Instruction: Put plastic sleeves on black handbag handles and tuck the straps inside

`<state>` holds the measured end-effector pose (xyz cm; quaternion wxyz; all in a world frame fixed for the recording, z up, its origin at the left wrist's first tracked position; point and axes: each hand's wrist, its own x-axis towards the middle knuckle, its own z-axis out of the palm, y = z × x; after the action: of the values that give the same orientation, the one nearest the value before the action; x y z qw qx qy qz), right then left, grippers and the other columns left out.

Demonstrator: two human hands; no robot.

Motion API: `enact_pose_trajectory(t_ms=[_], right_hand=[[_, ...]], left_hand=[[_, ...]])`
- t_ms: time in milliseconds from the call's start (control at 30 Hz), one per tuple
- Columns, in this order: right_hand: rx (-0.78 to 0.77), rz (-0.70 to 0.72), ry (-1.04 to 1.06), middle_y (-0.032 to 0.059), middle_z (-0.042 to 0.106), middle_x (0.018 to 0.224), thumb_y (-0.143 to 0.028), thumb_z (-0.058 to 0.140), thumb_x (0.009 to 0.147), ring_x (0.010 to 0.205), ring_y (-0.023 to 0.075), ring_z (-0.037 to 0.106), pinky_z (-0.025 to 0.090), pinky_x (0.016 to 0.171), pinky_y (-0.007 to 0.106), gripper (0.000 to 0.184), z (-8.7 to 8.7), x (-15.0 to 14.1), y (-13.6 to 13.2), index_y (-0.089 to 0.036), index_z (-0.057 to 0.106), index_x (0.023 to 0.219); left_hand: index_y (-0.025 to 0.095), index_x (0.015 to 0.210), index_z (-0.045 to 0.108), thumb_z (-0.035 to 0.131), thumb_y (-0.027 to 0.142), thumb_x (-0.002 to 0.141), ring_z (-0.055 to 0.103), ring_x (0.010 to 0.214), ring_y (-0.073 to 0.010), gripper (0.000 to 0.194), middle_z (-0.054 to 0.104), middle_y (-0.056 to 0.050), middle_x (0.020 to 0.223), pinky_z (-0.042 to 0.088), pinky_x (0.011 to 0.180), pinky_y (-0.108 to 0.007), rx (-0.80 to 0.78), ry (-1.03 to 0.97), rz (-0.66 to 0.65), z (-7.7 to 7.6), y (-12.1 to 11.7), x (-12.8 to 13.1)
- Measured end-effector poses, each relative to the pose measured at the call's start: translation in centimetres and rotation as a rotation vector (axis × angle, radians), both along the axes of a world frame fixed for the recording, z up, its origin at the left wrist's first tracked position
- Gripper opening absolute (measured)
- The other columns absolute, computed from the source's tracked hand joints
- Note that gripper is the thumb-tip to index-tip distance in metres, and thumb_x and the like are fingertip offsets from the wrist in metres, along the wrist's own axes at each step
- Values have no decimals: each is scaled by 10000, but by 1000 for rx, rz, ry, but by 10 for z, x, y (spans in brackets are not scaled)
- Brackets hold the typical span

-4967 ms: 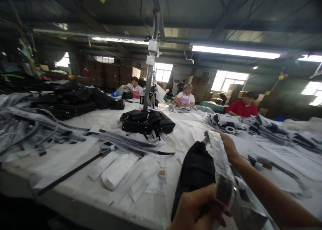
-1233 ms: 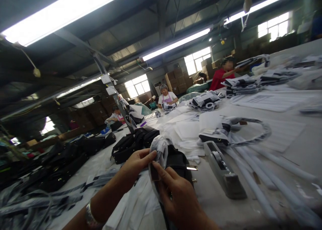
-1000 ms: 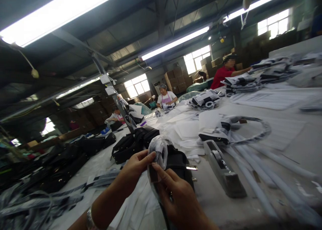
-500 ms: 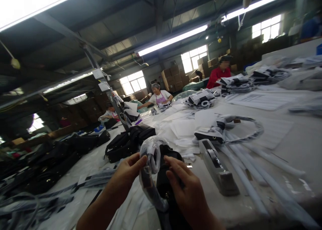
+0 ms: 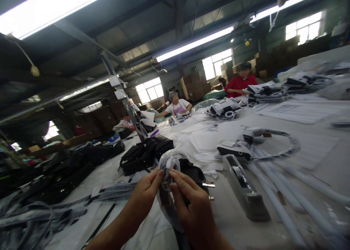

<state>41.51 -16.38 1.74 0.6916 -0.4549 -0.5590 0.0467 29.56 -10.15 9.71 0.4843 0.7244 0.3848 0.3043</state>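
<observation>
A bag handle wrapped in clear plastic and white padding curves up in front of me. My left hand pinches its left side between thumb and fingers. From the right, my right hand has its fingertips closed on the same wrapping, close to the left thumb. Behind my right hand lies a black bag with shiny metal fittings, partly hidden. A grey tape dispenser stands to the right of my right hand.
Black bags sit ahead to the left, with a dark heap beyond. Wrapped straps lie at left. On the right are a wrapped bag with a looped handle and long white tubes. Co-workers sit across the table.
My right hand has moved left and closed on the wrapped handle, beside my left fingers. The view has shifted slightly, so the surroundings sit further right.
</observation>
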Motion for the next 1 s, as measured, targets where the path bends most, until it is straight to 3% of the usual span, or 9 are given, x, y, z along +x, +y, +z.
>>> enact_pose_trajectory(t_ms=[100,200,300,400,533,633,767,867,1000], right_hand=[[-14,100,20,79,645,1288,-196,524,946,1193,198,603,480,1049,305,341,0,4,-2,-215,645,1265],[-31,154,69,48,682,1227,-225,543,945,1140,187,634,504,1007,284,290,-14,20,-5,-253,684,1197],[-151,9,216,48,726,1120,-301,551,942,1064,207,668,529,954,309,232,-49,49,-4,-254,723,1091],[-379,-147,352,76,751,1039,-379,547,922,971,251,703,557,884,372,278,-96,84,2,-216,722,1065],[-620,-269,160,100,735,1102,-303,482,939,1026,249,684,527,912,374,306,-138,117,20,-167,702,1104],[-744,-223,-54,86,747,1066,-185,500,915,1002,219,687,511,898,316,257,-148,125,45,-170,727,1033],[-873,-155,-181,91,762,902,-163,682,815,895,235,696,507,823,300,73,-151,122,84,-161,750,839],[-946,-153,-264,105,738,971,-180,745,788,954,234,667,493,858,320,125,-154,115,106,-135,727,903],[-992,-166,-355,68,686,1069,-273,643,913,1010,210,637,495,916,411,169,-156,105,130,-140,669,1013]], left_hand=[[170,1109,725,695,464,816,666,857,-230,416,751,-68,928,492,787,-296,-205,-134,-29,0,-2,0],[164,1100,728,752,434,770,677,708,-194,427,764,-69,874,497,671,-270,-327,-246,29,-5,-4,-4],[156,995,748,833,381,684,684,673,-176,393,771,-52,833,512,632,-237,-325,-339,186,-11,-3,-11],[158,978,737,898,333,581,711,715,-189,462,776,-44,853,548,639,-223,-299,-424,336,-16,3,-18],[181,999,728,916,274,529,734,749,-204,514,781,-28,843,575,600,-200,-276,-447,449,-18,16,-25],[202,979,731,904,279,539,740,749,-216,479,782,-15,832,588,571,-200,-253,-413,465,-15,24,-28],[204,909,730,893,286,541,738,838,-236,411,783,-7,847,602,623,-205,-232,-394,526,-3,25,-25],[207,873,725,910,262,490,734,843,-230,429,779,11,800,580,595,-182,-212,-404,544,4,25,-23],[196,959,733,922,339,487,728,807,-239,529,780,-10,816,568,584,-213,-246,-361,473,3,29,-24]])
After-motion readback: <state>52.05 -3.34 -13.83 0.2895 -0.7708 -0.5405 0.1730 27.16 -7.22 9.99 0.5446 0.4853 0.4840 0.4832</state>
